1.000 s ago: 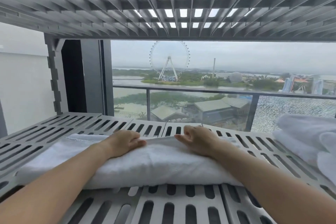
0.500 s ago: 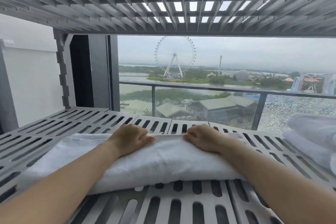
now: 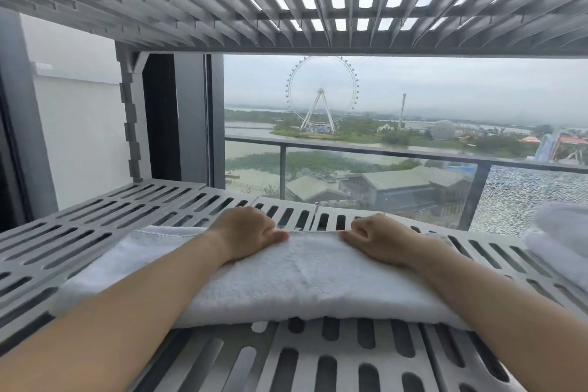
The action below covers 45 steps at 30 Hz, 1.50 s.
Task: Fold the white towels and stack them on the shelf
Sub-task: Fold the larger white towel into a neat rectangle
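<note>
A folded white towel (image 3: 305, 283) lies flat across the grey slotted shelf (image 3: 95, 232), long side left to right. My left hand (image 3: 246, 232) rests on the towel's far edge left of centre, fingers curled over that edge. My right hand (image 3: 378, 240) sits on the same far edge right of centre, fingers curled down onto it. Both forearms cross the towel from the near side. A stack of folded white towels (image 3: 563, 242) sits on the shelf at the far right, partly cut off by the frame.
Another slotted grey shelf (image 3: 318, 0) hangs close overhead. A notched grey upright post (image 3: 130, 124) stands at the back left. Behind the shelf is a window with a balcony railing (image 3: 381, 151). Bare shelf slats show left of the towel and in front of it.
My hands have curled more tightly on the towel's far edge and stay close together. The view has shifted left and slightly closer; the towel lies in the same place.
</note>
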{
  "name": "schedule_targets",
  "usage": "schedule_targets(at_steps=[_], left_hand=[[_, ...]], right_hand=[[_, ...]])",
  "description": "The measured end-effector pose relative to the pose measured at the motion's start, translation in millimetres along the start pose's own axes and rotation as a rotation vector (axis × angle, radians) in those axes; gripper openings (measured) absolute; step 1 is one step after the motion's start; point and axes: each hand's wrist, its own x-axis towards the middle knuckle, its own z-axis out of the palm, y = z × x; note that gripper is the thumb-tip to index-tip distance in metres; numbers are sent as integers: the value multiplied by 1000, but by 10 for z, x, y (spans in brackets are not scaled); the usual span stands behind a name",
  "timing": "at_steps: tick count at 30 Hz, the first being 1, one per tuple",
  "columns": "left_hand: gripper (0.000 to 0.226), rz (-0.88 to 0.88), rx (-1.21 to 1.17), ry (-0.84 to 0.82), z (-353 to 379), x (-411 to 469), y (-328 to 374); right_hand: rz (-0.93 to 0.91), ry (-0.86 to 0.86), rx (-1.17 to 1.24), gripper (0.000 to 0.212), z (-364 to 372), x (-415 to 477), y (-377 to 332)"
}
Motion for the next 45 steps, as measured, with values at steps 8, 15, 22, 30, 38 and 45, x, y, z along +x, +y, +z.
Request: schedule_targets(at_steps=[8, 15, 22, 30, 38, 45], left_hand=[[50, -74, -116, -163, -83, 35, 6], [17, 143, -119, 448, -168, -114, 370], [49, 116, -316, -271, 84, -334, 179], [59, 38, -249, -298, 63, -413, -67], [16, -60, -195, -51, -145, -752, -628], [34, -75, -192, -167, -146, -784, -951]], right_hand=[[73, -130, -198, 54, -70, 26, -14], [-119, 220, -42, 17, 50, -43, -616], [-64, -184, 57, 46, 163, -46, -547], [-30, -217, 66, 52, 168, -62, -529], [-73, -53, 42, 33, 224, 216, -1010], [-20, -115, 84, 37, 449, 629, -1638]])
